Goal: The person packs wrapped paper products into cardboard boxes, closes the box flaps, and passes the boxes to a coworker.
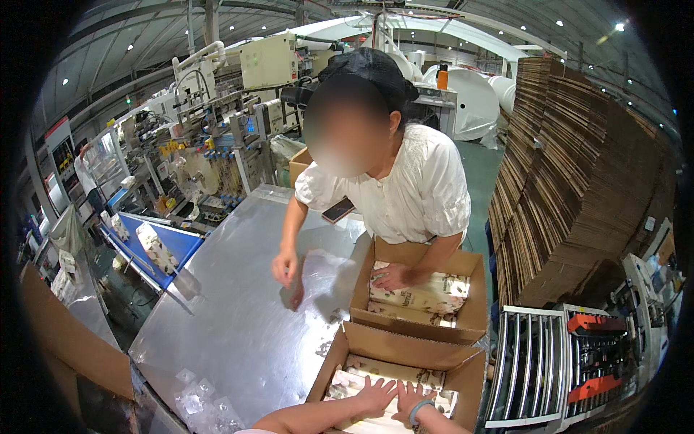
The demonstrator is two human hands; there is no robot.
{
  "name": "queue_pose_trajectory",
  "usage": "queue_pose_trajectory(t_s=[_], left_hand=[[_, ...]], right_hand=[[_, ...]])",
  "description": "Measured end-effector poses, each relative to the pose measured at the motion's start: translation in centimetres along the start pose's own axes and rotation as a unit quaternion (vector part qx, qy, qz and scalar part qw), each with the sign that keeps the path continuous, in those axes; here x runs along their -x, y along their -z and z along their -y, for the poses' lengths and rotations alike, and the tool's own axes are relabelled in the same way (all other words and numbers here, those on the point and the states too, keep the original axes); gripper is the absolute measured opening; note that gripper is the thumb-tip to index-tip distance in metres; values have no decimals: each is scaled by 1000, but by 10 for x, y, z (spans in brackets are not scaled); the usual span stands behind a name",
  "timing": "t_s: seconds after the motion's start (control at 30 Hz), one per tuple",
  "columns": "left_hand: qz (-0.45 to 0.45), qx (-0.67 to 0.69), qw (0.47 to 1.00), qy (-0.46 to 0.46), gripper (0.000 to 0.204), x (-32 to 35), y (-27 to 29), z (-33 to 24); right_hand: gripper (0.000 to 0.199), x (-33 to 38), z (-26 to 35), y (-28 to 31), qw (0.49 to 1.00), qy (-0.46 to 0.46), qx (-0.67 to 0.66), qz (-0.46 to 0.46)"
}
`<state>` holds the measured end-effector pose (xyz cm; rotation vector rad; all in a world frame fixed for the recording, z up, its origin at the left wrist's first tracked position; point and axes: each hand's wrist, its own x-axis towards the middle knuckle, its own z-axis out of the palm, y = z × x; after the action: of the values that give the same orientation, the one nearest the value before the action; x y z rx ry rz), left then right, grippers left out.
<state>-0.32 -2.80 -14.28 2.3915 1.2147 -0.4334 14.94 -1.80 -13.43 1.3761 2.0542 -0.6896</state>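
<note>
My left hand (pixel 376 396) lies flat with spread fingers on cream patterned soft packs (pixel 394 370) inside the nearer open cardboard box (pixel 408 341). Close beside it, my right hand (pixel 413 401), with a bluish band at the wrist, presses on the same packs, fingers stretched out. A second open box (pixel 475 293) stands just beyond, holding similar packs (pixel 434 286). Across from me, a co-worker in a white top (pixel 426 181) rests one hand (pixel 394 276) on those packs. The co-worker's other hand (pixel 284 267) hovers above the metal table.
The shiny metal table (pixel 231 289) bears a phone (pixel 338 210) and clear plastic pieces (pixel 206 405). At left, a blue conveyor (pixel 189 242) carries a pack (pixel 156 247) from machinery (pixel 210 145). Flattened cartons (pixel 557 181) and a roller conveyor (pixel 526 369) stand at right.
</note>
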Motion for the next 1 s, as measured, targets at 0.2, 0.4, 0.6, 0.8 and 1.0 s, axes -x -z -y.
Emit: queue_pose_trajectory(t_s=[0.2, 0.4, 0.6, 0.8, 1.0], left_hand=[[-1, 41, 999, 12, 78, 1, -1, -1], [11, 53, 998, 10, 78, 4, 12, -3], [13, 47, 999, 13, 76, 2, 8, 1], [24, 56, 998, 10, 79, 3, 10, -1], [25, 64, 998, 14, 77, -1, 6, 0]], right_hand=[[111, 6, 4, 7, 1000, -2, -9, 11], [111, 2, 1, 3, 1000, -7, -6, 3], [105, 0, 5, 9, 1000, -8, -1, 19], [113, -9, -4, -13, 1000, -6, 1, -17], [110, -1, 0, -6, 1000, 0, 3, -31]])
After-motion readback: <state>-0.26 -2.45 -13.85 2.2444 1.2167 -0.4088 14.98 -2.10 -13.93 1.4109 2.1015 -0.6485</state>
